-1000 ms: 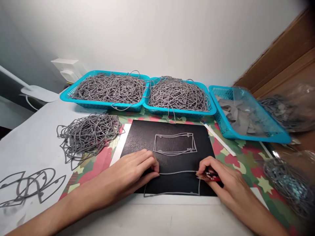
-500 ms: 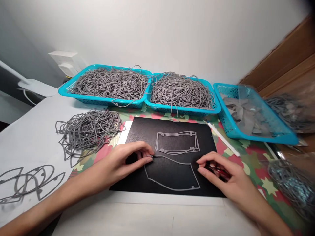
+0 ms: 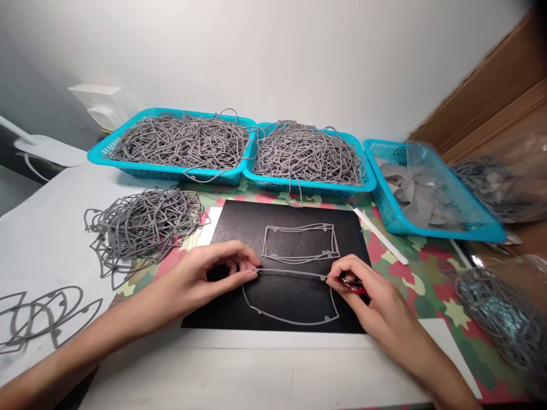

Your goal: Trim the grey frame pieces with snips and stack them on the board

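A thin grey gasket (image 3: 294, 323), a four-sided loop with small eyelets at its corners, lies over a black board (image 3: 239, 222). My left hand (image 3: 228, 266) pinches its upper left corner between thumb and fingertips. At the upper right corner, my right hand (image 3: 363, 287) is closed on the same loop. Its upper edge runs nearly straight between both hands, while its lower edge bows toward me. A small red-and-metal tool (image 3: 356, 287) is tucked inside my right hand, mostly hidden. Just beyond, more grey gaskets (image 3: 299, 259) lie stacked on the board, roughly aligned.
Two blue baskets (image 3: 205, 175) (image 3: 307, 185) heaped with grey gaskets stand at the back. A third blue basket (image 3: 436, 232) holds grey scraps. Loose gaskets (image 3: 149, 228) pile up on the left. A white strip (image 3: 380, 236) and bagged gaskets (image 3: 496, 319) are on the right.
My right hand has moved left and taken hold of the gasket's upper right corner. The gasket's upper edge, wavy before, is now nearly straight. My left hand keeps its pinch.
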A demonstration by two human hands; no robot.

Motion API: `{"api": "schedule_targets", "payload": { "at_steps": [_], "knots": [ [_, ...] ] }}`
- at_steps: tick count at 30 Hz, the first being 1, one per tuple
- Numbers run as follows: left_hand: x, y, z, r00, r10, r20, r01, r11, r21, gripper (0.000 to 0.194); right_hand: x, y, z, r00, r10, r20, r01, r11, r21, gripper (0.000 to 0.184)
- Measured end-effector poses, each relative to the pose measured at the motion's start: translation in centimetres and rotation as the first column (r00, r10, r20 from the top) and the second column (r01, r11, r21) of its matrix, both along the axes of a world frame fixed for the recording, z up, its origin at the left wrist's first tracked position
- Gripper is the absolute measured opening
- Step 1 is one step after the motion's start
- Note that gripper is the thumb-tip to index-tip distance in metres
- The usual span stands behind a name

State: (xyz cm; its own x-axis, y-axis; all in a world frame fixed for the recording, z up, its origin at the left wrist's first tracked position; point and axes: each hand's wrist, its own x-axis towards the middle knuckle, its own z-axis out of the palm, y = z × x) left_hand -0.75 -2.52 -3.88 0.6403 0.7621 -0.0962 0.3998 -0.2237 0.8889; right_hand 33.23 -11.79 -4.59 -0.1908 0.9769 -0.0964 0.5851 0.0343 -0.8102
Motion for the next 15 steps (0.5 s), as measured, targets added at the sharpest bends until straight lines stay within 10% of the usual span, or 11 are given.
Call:
{"api": "schedule_targets", "payload": {
  "at_steps": [9,15],
  "knots": [
    [0.4,-1.1,2.2,0.983,-0.027,0.183,0.029,1.0,-0.007,0.008,0.4,-1.1,1.6,0.962,-0.01,-0.275,-0.024,0.993,-0.118,0.027],
    [-0.1,-2.4,2.7,0.967,-0.124,0.221,0.0,0.872,0.489,0.033,0.4,-1.3,2.0,0.957,0.055,-0.285,-0.027,0.995,0.099,0.019]
  ]
}}
